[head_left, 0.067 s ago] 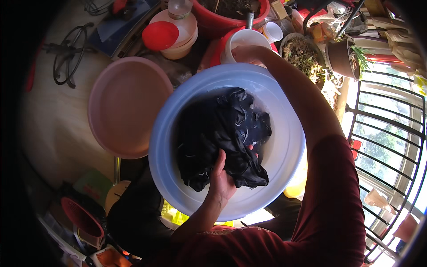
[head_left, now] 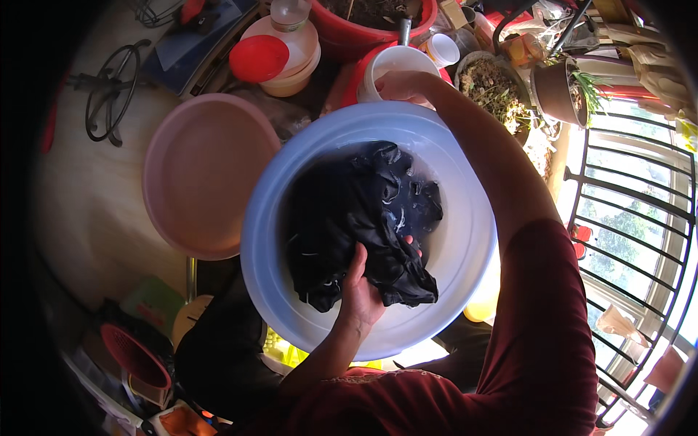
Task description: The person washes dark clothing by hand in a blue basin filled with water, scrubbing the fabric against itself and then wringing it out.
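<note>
A blue-white plastic basin point(head_left: 273, 291) stands in front of me with cloudy water in it. A wet black cloth garment point(head_left: 334, 203) lies bunched in the basin, with whitish streaks on it. My left hand point(head_left: 361, 294) grips the garment's near edge, thumb on top and fingertips showing past a fold. Beyond the basin's far rim, my right hand point(head_left: 406, 86) reaches into a white bucket point(head_left: 372, 69). Its fingers look curled; the bucket and the back of the hand hide whatever they may hold.
A pink basin point(head_left: 211, 174) stands to the left. At the back are a red tub point(head_left: 342, 33) of soil, a red lid point(head_left: 259, 58) on a white container and a white cup point(head_left: 442, 49). Potted plants point(head_left: 563, 94) and a barred window point(head_left: 632, 211) are on the right.
The whole view has shifted very slightly. Both hands and the garment keep nearly the same places.
</note>
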{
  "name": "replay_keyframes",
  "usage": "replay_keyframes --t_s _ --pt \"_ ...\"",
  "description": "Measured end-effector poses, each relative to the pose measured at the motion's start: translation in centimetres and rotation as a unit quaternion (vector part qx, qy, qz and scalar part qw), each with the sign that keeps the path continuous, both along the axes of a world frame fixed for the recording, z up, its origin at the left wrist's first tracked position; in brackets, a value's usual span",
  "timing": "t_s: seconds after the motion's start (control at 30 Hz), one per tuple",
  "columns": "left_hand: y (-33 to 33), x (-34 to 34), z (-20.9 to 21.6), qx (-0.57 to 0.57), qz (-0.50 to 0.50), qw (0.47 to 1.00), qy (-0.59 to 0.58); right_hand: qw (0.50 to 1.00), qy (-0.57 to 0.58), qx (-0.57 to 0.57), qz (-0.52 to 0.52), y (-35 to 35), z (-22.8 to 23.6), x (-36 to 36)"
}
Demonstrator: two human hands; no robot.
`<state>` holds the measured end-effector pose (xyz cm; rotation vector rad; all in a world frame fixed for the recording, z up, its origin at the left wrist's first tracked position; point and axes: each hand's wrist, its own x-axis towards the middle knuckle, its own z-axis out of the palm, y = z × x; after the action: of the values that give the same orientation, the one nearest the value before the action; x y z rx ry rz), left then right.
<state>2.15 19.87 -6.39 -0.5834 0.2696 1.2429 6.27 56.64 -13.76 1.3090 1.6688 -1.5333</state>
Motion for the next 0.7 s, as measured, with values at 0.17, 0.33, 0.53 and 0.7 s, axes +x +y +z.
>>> replay_keyframes --t_s 0.17,0.33,0.53,0.7 --pt "-0.1 0.0 0.4 0.051 0.019 0.998 -0.033 0.993 0.05 -0.018 -0.108 0.7 0.9 0.7" --pt "-0.6 0.4 0.4 0.11 0.059 0.992 -0.021 0.963 0.171 -0.029 -0.207 -0.1 5.0 1.1" --pt "0.1 0.5 0.5 0.031 0.031 0.999 -0.015 0.949 0.284 0.02 -0.139 -3.3 13.2 5.2" --pt "1.4 0.8 1.7 -0.033 0.03 0.994 0.096 0.943 0.287 -0.053 -0.159 -12.0 20.0 9.6"
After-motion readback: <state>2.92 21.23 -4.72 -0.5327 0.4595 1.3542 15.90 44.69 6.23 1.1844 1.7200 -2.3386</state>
